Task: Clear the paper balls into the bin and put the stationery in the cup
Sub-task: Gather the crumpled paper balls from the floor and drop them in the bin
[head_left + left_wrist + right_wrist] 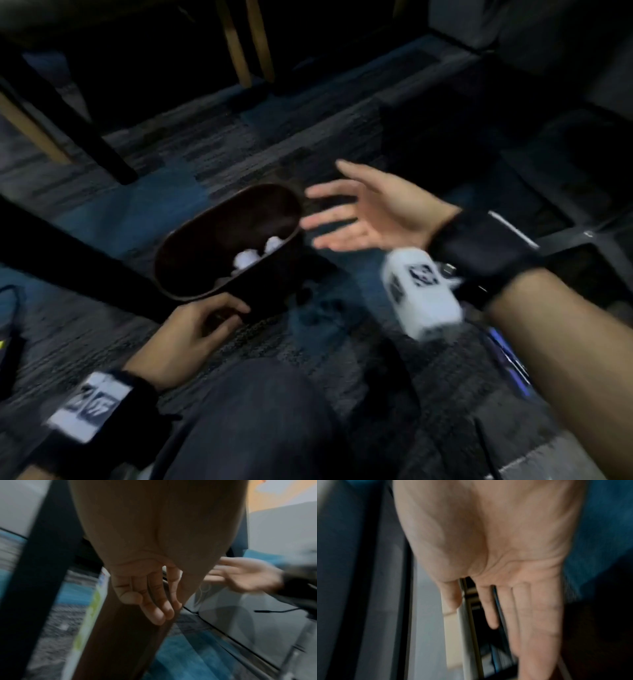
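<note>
A dark oval bin stands on the carpet in the head view, with white paper balls lying inside it. My left hand holds the bin's near rim, thumb on top and fingers curled against the outer wall. In the left wrist view those fingers lie along the brown bin wall. My right hand hovers just right of the bin's mouth, palm up, fingers spread, holding nothing. The right wrist view shows the same bare palm and straight fingers. No cup or stationery is in view.
Black table legs and wooden chair legs stand behind the bin. A black bar crosses the floor at left. My knee in dark jeans is just below the bin. A dark chair base sits at right.
</note>
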`<state>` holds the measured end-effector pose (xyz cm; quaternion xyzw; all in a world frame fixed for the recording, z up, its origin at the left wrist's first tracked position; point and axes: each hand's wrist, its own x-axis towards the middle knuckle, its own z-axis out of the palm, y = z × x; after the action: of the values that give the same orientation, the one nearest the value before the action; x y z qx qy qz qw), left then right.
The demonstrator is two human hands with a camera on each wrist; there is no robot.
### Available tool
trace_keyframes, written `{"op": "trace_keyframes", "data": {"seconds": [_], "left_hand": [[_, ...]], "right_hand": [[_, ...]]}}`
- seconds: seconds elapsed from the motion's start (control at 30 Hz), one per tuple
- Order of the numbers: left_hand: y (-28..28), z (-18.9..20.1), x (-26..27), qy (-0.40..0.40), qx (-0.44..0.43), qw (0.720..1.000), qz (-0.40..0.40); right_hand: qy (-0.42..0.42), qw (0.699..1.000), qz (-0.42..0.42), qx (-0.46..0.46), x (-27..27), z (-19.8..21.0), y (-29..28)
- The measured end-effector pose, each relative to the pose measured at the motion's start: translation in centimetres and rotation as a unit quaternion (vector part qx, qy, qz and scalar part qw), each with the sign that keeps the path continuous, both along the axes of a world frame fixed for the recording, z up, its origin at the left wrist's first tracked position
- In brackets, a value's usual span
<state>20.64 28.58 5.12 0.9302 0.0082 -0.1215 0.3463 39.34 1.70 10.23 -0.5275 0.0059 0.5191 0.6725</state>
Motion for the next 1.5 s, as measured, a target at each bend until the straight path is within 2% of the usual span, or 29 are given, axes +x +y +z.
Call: {"op": "trace_keyframes", "data": {"seconds": [0.03, 0.1, 0.17, 0.2, 0.27, 0.37, 0.47, 0.53, 0.63, 0.7, 0.73, 0.8, 0.83, 0.87, 0.9, 0.93, 0.97, 1.03, 1.07, 1.1, 1.17, 1.23, 1.27, 1.33, 1.43, 1.5], "left_hand": [[-0.3, 0.0, 0.5, 0.008, 0.000, 1.000, -0.022], [-1.3, 0.4, 2.2, 0.034, 0.002, 0.996, -0.080], [-3.0, 0.7, 4.5, 0.057, 0.008, 0.990, -0.125], [-4.2, 0.8, 5.9, 0.058, 0.013, 0.988, -0.142], [-7.7, 0.7, 8.7, 0.048, 0.032, 0.981, -0.188], [-15.4, -0.1, 13.1, 0.053, 0.042, 0.955, -0.290], [-24.6, -1.6, 17.3, 0.101, 0.097, 0.896, -0.421], [-31.3, -3.0, 19.5, 0.077, 0.138, 0.849, -0.503], [-41.1, -5.5, 21.8, 0.036, 0.203, 0.788, -0.581], [-46.5, -8.0, 22.4, 0.029, 0.214, 0.761, -0.612], [-49.1, -9.1, 22.0, 0.007, 0.191, 0.751, -0.633], [-53.1, -12.3, 21.3, -0.034, 0.156, 0.734, -0.660], [-54.7, -14.3, 21.1, -0.043, 0.131, 0.738, -0.660], [-55.7, -16.0, 20.4, -0.014, 0.117, 0.748, -0.653], [-56.6, -17.3, 19.1, 0.001, 0.108, 0.783, -0.613], [-56.8, -18.6, 18.6, -0.028, 0.157, 0.789, -0.593], [-57.2, -20.5, 18.7, -0.059, 0.231, 0.767, -0.596], [-57.2, -23.0, 18.2, -0.013, 0.230, 0.822, -0.521], [-57.4, -23.0, 18.1, -0.002, 0.229, 0.831, -0.506], [-57.2, -22.7, 18.0, 0.022, 0.210, 0.854, -0.476], [-57.9, -21.2, 17.8, 0.057, 0.195, 0.873, -0.443], [-58.1, -19.7, 16.9, 0.062, 0.205, 0.859, -0.464], [-58.2, -19.4, 16.1, 0.035, 0.199, 0.853, -0.481], [-58.7, -19.4, 12.8, 0.009, 0.170, 0.863, -0.476], [-60.1, -18.6, 6.0, -0.002, 0.219, 0.873, -0.436], [-60.7, -17.9, 4.0, -0.015, 0.263, 0.868, -0.421]], "right_hand": [[-0.028, 0.999, -0.027, -0.024, -0.8, 0.0, -4.4], [-0.042, 0.986, -0.099, -0.128, -3.3, -1.5, -13.6], [-0.025, 0.948, -0.161, -0.274, -6.7, -3.7, -22.8], [-0.028, 0.916, -0.165, -0.364, -8.7, -4.5, -27.2], [-0.040, 0.844, -0.090, -0.527, -13.2, -5.8, -35.2], [-0.019, 0.776, 0.029, -0.630, -19.9, -6.9, -44.6], [-0.008, 0.734, 0.032, -0.678, -25.8, -7.9, -50.3], [-0.018, 0.718, -0.014, -0.695, -29.0, -9.1, -52.8], [-0.021, 0.655, -0.050, -0.753, -33.8, -12.2, -56.6], [0.027, 0.622, -0.089, -0.777, -36.7, -14.3, -58.8], [0.048, 0.612, -0.108, -0.782, -38.0, -15.2, -59.7], [0.048, 0.604, -0.129, -0.785, -38.6, -16.7, -61.1], [0.027, 0.607, -0.132, -0.783, -38.3, -17.4, -61.8], [0.001, 0.605, -0.136, -0.785, -37.5, -17.7, -62.4], [-0.030, 0.602, -0.145, -0.785, -36.6, -18.4, -63.6], [-0.061, 0.599, -0.152, -0.784, -35.4, -18.5, -64.6], [-0.085, 0.602, -0.159, -0.778, -34.5, -19.1, -65.8], [-0.111, 0.613, -0.150, -0.767, -32.9, -20.3, -67.8], [-0.111, 0.625, -0.148, -0.758, -32.5, -20.9, -68.2], [-0.113, 0.636, -0.135, -0.751, -31.9, -21.6, -68.4], [-0.118, 0.663, -0.110, -0.731, -31.1, -22.8, -68.6], [-0.103, 0.678, -0.093, -0.722, -30.0, -23.4, -68.5], [-0.084, 0.683, -0.098, -0.719, -29.6, -23.4, -68.7], [-0.058, 0.696, -0.093, -0.709, -29.0, -23.1, -69.3], [-0.075, 0.727, -0.097, -0.676, -29.2, -23.0, -69.8], [-0.096, 0.727, -0.103, -0.672, -30.0, -23.4, -70.1]]}}
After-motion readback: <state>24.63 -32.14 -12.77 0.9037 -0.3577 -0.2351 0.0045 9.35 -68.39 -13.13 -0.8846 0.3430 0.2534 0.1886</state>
